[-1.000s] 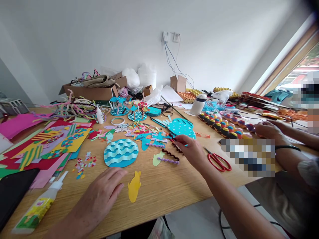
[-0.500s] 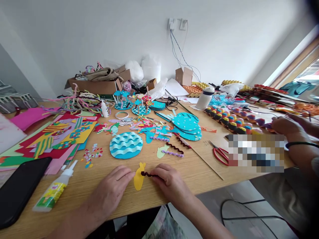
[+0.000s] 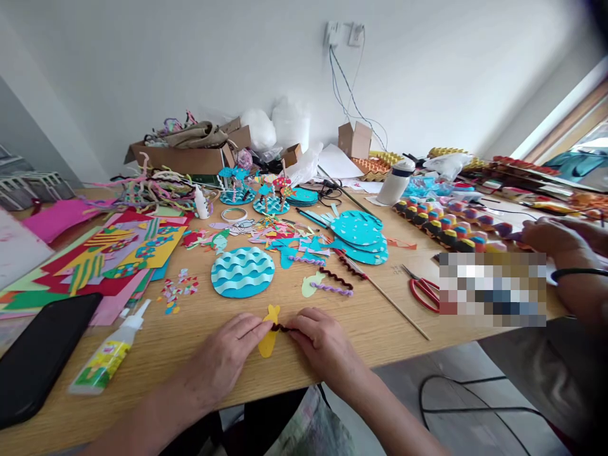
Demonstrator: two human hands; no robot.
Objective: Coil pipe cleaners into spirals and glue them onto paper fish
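A yellow paper fish cut-out (image 3: 268,344) lies flat on the wooden table close to me. Across it runs a wavy dark brown pipe cleaner (image 3: 281,328). My right hand (image 3: 325,339) pinches the pipe cleaner's right end. From the other side my left hand (image 3: 223,354), fingers pressed together, has its fingertips over the fish at the pipe cleaner's left end. Just beyond are a pale green paper fish (image 3: 311,285), a lilac pipe cleaner (image 3: 332,289) and another brown pipe cleaner (image 3: 338,280). A blue oval with pale wavy strips (image 3: 242,272) lies behind my left hand.
At left are a glue bottle (image 3: 110,354), a black phone (image 3: 47,354) and coloured paper sheets (image 3: 102,278). A wooden stick (image 3: 399,310) and red-handled scissors (image 3: 424,292) lie to the right. Another person's hand (image 3: 553,244) works over painted egg-carton strips (image 3: 446,225).
My left fingertips have moved right onto the fish and the pipe cleaner's end, where before they were at the fish's left edge. The view has shifted slightly.
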